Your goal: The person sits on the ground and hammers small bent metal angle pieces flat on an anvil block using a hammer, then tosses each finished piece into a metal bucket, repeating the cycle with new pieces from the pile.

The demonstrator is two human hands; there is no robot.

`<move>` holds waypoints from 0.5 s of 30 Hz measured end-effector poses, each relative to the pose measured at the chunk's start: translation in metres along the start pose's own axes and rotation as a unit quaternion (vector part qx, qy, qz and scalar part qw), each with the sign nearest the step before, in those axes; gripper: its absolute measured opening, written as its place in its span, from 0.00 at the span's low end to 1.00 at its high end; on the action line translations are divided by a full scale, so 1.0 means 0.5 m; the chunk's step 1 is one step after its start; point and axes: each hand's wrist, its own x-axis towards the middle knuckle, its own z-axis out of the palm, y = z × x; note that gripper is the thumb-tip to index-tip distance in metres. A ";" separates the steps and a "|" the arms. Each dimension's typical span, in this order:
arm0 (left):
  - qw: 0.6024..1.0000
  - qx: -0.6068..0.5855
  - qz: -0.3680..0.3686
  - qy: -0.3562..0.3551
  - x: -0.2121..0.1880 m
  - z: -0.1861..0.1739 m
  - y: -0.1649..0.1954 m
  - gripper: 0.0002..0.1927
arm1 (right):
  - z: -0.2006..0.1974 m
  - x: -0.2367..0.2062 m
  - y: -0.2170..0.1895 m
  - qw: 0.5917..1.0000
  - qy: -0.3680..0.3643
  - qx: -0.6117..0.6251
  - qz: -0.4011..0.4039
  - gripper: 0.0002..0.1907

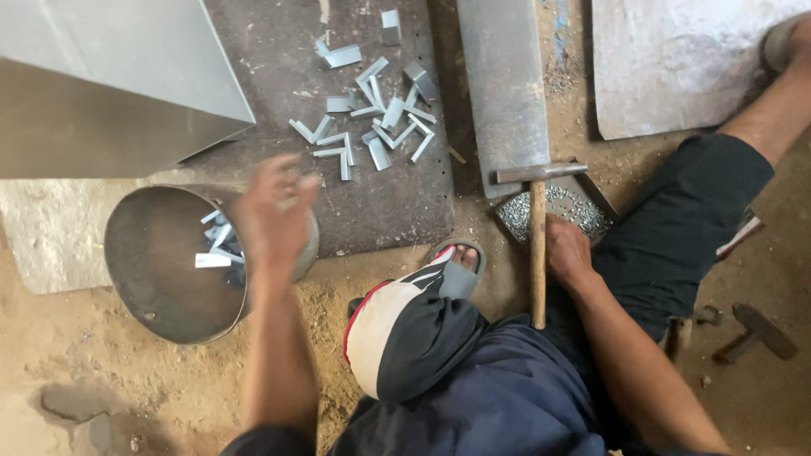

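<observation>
Hammer (537, 245) position: upright in the frame, wooden handle running toward 6 o'clock and metal head lying crosswise at the 12 o'clock end, over the lower edge of a long steel strip (505, 84). The right hand (568, 252) rests just beside the handle on its 3 o'clock side; the fingers are curled downward, but whether they clamp the handle cannot be told from this angle. A small pile of metal filings (568, 211) lies at 12 o'clock from that hand.

The left hand (272, 215) hovers over the rim of a round metal bowl (156, 295), at the bowl's 2 o'clock edge. The hand is blurred; the fingers hang loosely apart with nothing visibly held. Inside the bowl, against its 3 o'clock wall, sit several small bent metal clips (215, 245).

A loose scatter of the same clips (376, 118) lies on a dark steel plate (380, 203), at 1 o'clock from the left hand and well apart from the bowl. A large folded sheet of bright metal (110, 76) stands at 11 o'clock from the bowl.

The person's sandalled foot (460, 262) sits between the two hands, on sandy ground (84, 380). A second hammer (756, 331) lies on the ground at 4 o'clock from the right hand. Another grey sheet (676, 59) occupies the 1 o'clock corner of the view.
</observation>
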 end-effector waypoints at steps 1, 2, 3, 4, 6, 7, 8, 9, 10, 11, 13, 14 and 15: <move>0.999 0.031 0.000 -0.007 0.035 0.055 -0.001 0.21 | -0.003 -0.002 -0.001 0.999 0.035 0.031 -0.010 0.09; 0.995 0.089 0.047 -0.010 0.055 0.096 -0.008 0.24 | -0.008 -0.004 -0.002 0.998 0.035 0.055 0.026 0.07; 0.994 0.073 0.066 0.048 0.060 0.133 -0.019 0.25 | -0.013 -0.006 -0.002 0.994 0.039 0.081 0.067 0.06; 0.990 0.056 0.087 0.099 0.062 0.170 -0.027 0.27 | -0.019 -0.009 0.000 0.987 0.043 0.107 0.113 0.07; 0.973 0.091 0.122 0.175 0.076 0.222 -0.050 0.27 | -0.028 -0.014 0.006 0.981 0.060 0.158 0.096 0.07; 0.961 0.103 0.137 0.218 0.082 0.241 -0.060 0.27 | -0.033 -0.016 0.010 0.978 0.069 0.179 0.082 0.07; 0.975 0.094 0.082 0.184 0.086 0.249 -0.062 0.22 | -0.037 -0.017 0.015 0.973 0.065 0.200 0.097 0.07; 0.985 0.086 0.029 0.146 0.084 0.254 -0.069 0.18 | -0.041 -0.018 0.019 0.966 0.063 0.222 0.115 0.06; 0.991 0.081 -0.025 0.103 0.079 0.259 -0.077 0.14 | -0.045 -0.019 0.023 0.958 0.059 0.244 0.136 0.06; 0.989 0.046 -0.006 0.144 0.073 0.260 -0.084 0.13 | -0.049 -0.019 0.026 0.955 0.060 0.250 0.150 0.07; 0.981 -0.058 0.003 0.187 0.054 0.248 -0.090 0.13 | -0.057 -0.017 0.028 0.947 0.062 0.262 0.177 0.07; 0.974 -0.125 -0.009 0.191 0.044 0.237 -0.083 0.12 | -0.061 -0.016 0.026 0.942 0.072 0.274 0.182 0.07; 0.977 -0.141 0.024 0.159 0.041 0.229 -0.069 0.13 | -0.065 -0.013 0.023 0.937 0.080 0.286 0.186 0.07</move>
